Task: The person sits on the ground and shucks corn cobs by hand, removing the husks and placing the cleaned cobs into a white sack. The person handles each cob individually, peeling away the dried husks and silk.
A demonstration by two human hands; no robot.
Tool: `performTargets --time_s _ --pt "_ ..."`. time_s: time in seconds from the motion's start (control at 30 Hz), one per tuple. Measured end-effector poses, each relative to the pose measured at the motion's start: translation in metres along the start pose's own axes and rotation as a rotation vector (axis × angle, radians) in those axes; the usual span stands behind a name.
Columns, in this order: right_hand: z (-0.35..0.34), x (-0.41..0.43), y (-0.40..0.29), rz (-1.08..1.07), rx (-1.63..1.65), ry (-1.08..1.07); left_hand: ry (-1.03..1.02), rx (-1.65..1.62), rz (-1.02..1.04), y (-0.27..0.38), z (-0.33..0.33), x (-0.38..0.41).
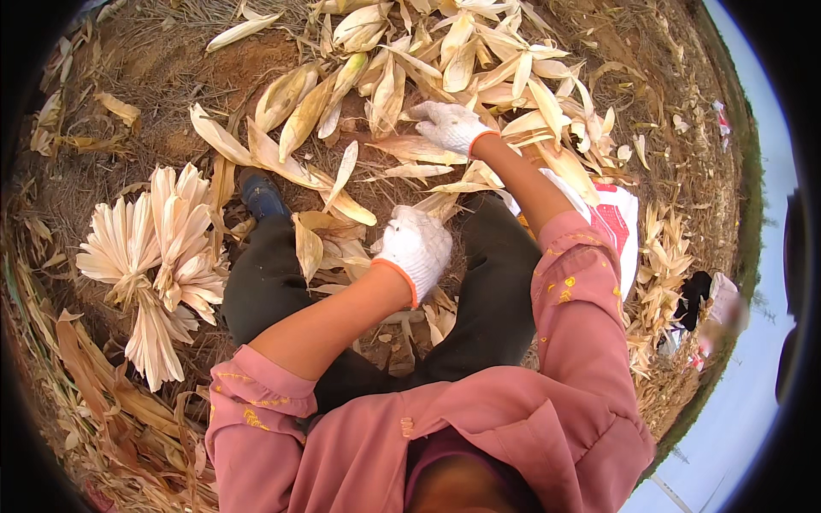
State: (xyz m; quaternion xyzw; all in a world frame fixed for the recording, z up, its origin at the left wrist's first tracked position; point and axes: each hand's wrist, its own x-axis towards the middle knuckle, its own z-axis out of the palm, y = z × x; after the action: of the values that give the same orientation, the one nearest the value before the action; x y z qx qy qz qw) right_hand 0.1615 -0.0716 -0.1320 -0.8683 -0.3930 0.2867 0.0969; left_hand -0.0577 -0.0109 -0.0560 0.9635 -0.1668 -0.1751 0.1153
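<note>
My left hand (415,251) wears a white knit glove with an orange cuff and is between my knees. Its fingers are curled around dry corn husks (439,206), whose ends stick out past the knuckles. Farther forward, my right hand (449,127), gloved the same way, reaches over the near edge of a heap of husked-off leaves and unhusked corn ears (458,54). Its fingertips touch the pale husks there; whether they pinch one is hidden. Loose husks (414,151) lie on the soil between both hands.
Tied bundles of pale husks (144,256) lie at my left, beside dry corn stalks (122,404). A white bag with red print (619,221) is by my right knee. My blue shoe (264,194) stands among husks. Another person (721,304) is at the far right near a husk pile (660,269).
</note>
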Motion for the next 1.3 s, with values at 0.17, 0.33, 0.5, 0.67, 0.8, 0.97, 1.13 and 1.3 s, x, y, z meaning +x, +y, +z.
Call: performTargets --time_s 0.17,0.33,0.5,0.67,0.8,0.97,1.13,1.3 --pt "0.055 0.076 -0.045 -0.223 -0.271 -0.122 -0.101 0.014 -0.029 0.002 -0.026 -0.021" --pt "0.129 0.131 -0.03 -0.341 -0.574 -0.204 0.094 0.157 -0.024 0.008 -0.031 -0.048" --pt "0.139 0.15 -0.006 -0.326 -0.66 -0.203 0.159 0.271 -0.101 0.007 -0.028 -0.05" --pt "0.108 0.146 0.052 -0.027 -0.739 -0.21 0.054 0.165 -0.026 -0.008 -0.041 -0.044" --pt "0.085 0.091 0.136 0.389 -0.596 -0.216 0.09 0.151 -0.154 -0.008 -0.057 -0.041" --pt "0.066 0.051 0.239 0.688 -0.276 -0.04 0.04 0.038 -0.159 -0.012 -0.067 -0.037" --pt "0.068 0.08 0.205 0.711 0.031 0.249 0.046 -0.01 -0.156 -0.015 -0.062 -0.03" --pt "0.105 0.133 0.165 0.962 0.167 0.124 0.027 -0.038 -0.147 -0.021 -0.06 -0.022"
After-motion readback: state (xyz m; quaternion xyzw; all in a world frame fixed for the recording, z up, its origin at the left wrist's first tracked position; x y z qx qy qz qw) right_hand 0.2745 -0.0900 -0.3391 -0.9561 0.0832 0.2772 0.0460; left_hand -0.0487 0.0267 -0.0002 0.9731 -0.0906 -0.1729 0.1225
